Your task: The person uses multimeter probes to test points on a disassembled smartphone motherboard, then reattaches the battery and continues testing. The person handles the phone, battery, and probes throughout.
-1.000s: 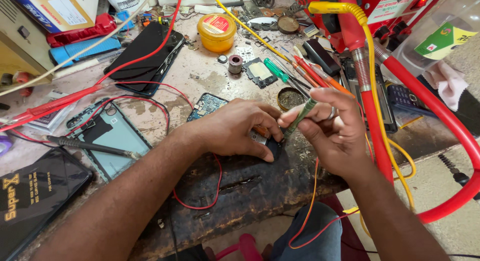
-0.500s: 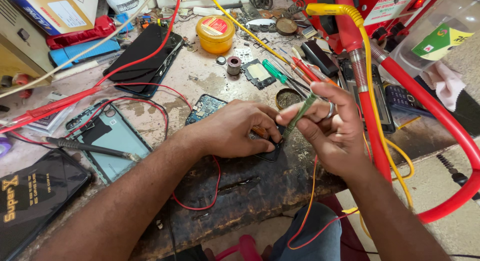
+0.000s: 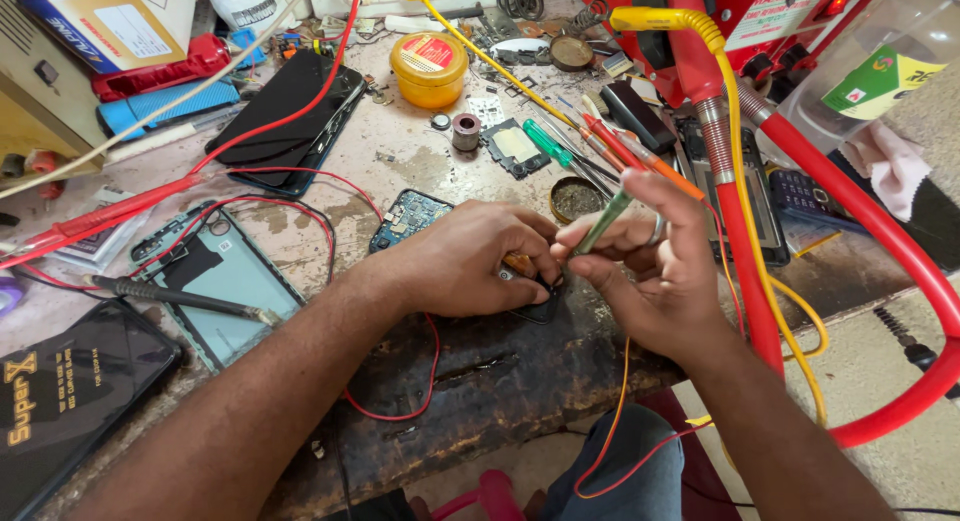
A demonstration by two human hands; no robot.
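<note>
Left hand (image 3: 470, 266) pins a small dark part (image 3: 535, 306) under its fingertips; right hand (image 3: 655, 271) pinches a green tool (image 3: 600, 224) just beside it; a slip could scratch the part.

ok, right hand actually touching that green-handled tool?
Touching. Head view shows the right hand pinching the green-handled tool between thumb and fingers, with no gap visible.
</note>
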